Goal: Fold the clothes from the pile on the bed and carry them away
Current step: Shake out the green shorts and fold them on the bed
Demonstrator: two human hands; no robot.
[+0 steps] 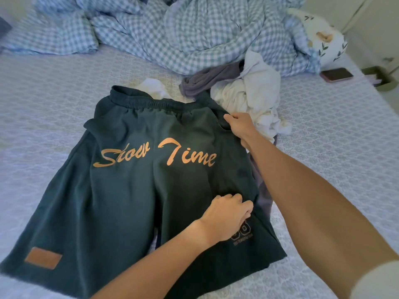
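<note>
- Across the whole view runs a bed (54, 100) covered with a pale lilac sheet in a lattice pattern; a white wall or door edge shows at the upper right corner.
- At the head of the bed lies a rumpled blue-and-white gingham duvet (172, 29), bunched in folds from left to right.
- Beside it on the right sits a white pillow printed with leaves (323, 33), partly tucked under the duvet.
- Near the right edge of the bed, just below that pillow, lies a dark phone in a pink case (336, 74), screen up.
- Off the bed at the far right stands what may be a green bin or box (384, 80); it is cropped and blurred.
- Spread flat in the middle of the bed is a pair of dark green shorts with orange "Show Time" lettering (129, 190), waistband toward the duvet, a tan patch on one hem.
- Touching the shorts' upper right are a crumpled grey garment (207, 83) and crumpled white clothes (254, 93); the shorts overlap them.
- Grasping the shorts' right edge near the waistband is the right hand (239, 126).
- Lower down, the left hand (226, 214) pinches the fabric of the right leg with curled fingers.
</note>
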